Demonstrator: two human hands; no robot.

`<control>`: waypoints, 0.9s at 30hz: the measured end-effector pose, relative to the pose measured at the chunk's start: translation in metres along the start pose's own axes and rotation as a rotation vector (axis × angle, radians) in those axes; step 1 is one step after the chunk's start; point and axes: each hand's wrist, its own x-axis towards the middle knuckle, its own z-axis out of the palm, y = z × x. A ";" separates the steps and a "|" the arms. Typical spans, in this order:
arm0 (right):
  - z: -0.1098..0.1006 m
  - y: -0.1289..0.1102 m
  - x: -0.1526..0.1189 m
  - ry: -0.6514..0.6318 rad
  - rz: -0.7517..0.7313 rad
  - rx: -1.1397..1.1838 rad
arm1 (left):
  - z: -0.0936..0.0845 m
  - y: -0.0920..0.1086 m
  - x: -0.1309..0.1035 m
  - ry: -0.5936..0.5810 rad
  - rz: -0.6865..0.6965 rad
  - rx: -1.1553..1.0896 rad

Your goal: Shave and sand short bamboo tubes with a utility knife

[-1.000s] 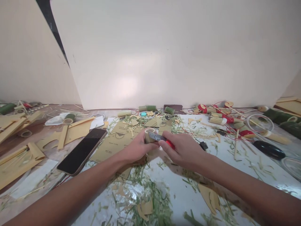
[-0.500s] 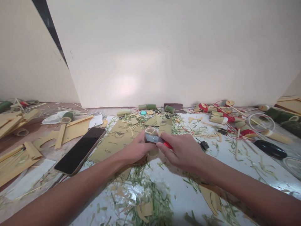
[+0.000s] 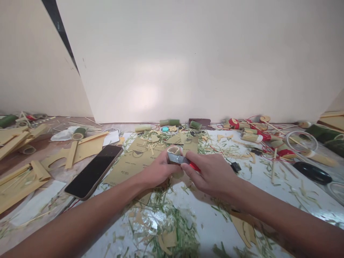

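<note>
My left hand (image 3: 158, 167) is wrapped round a short pale bamboo tube (image 3: 176, 172), its open end turned up toward me. In my right hand (image 3: 206, 171) is a knife with a red handle (image 3: 194, 166). Its wide grey blade (image 3: 176, 158) lies across the near rim of the tube, touching it. My left thumb is close to the blade and the tube. The fingers behind the tube are hidden. Beneath both hands are brown sandpaper sheets (image 3: 129, 163) and green bamboo shavings (image 3: 185, 224) on a white surface.
A phone (image 3: 94, 172) lies left of my forearms, beside cut bamboo strips (image 3: 71, 154). Along the back stand short green tube pieces (image 3: 174, 122) near a white board (image 3: 188, 64). To the right are red-corded bamboo parts (image 3: 264, 136) and a black oval object (image 3: 312, 172).
The whole view has shifted slightly, so everything appears a little further right. Both hands keep their grips, and the blade stays at the tube's rim.
</note>
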 end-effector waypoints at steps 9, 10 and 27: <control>-0.003 0.002 0.000 0.024 0.029 -0.028 | 0.002 0.003 -0.002 -0.035 -0.005 -0.046; -0.006 0.009 0.002 0.023 0.064 -0.024 | 0.001 0.004 -0.003 -0.044 -0.011 -0.040; -0.009 0.002 0.002 -0.085 0.094 0.092 | -0.003 0.008 0.000 0.019 -0.032 0.125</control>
